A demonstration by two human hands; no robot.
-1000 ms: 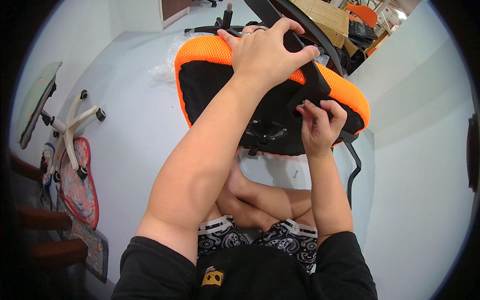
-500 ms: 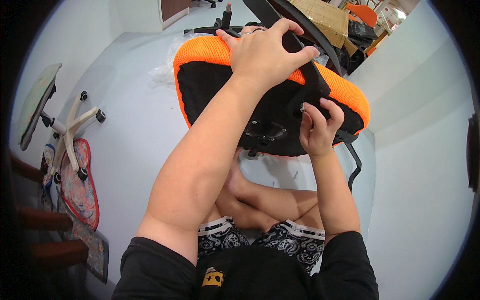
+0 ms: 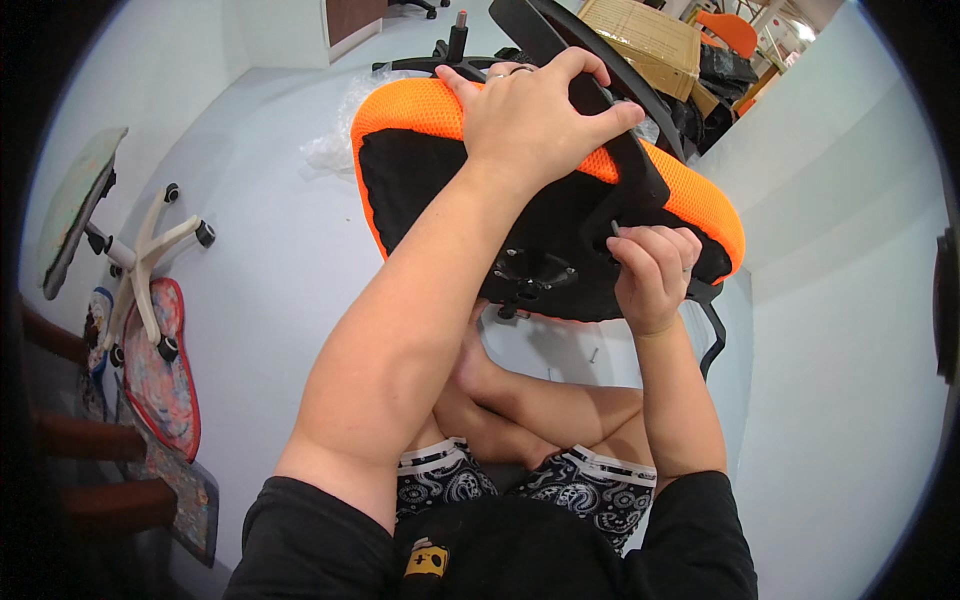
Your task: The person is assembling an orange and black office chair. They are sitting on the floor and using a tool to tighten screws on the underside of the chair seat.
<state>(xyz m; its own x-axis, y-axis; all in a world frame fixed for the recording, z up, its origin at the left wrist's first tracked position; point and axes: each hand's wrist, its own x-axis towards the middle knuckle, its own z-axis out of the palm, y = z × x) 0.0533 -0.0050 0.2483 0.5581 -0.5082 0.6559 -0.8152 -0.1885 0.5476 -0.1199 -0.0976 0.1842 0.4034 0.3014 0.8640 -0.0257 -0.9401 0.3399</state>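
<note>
An orange chair seat [image 3: 430, 108] stands tilted before me, its black underside [image 3: 415, 190] facing me, with a round metal plate [image 3: 535, 268] bolted on it. My left hand [image 3: 530, 120] spreads over the seat's top edge, thumb and fingers around the black armrest [image 3: 640, 165]. The lower end of that armrest lies against the underside. My right hand [image 3: 655, 270] is closed in a pinch on a small bolt [image 3: 614, 229] at the armrest's lower end; whether its tip sits in a hole I cannot tell. Below the seat, two loose bolts [image 3: 594, 355] lie on the floor.
Behind the seat are a black chair base with an upright post [image 3: 458, 40] and clear plastic wrap [image 3: 335, 145]. Cardboard boxes [image 3: 645, 45] stand beyond. At left is a chair with a white wheeled base [image 3: 150, 245]. A white wall [image 3: 850, 250] rises at right.
My right hand has turned and its fingers have curled in around the bolt. The bolt now points up and left from the fingertips. My left hand keeps its hold.
</note>
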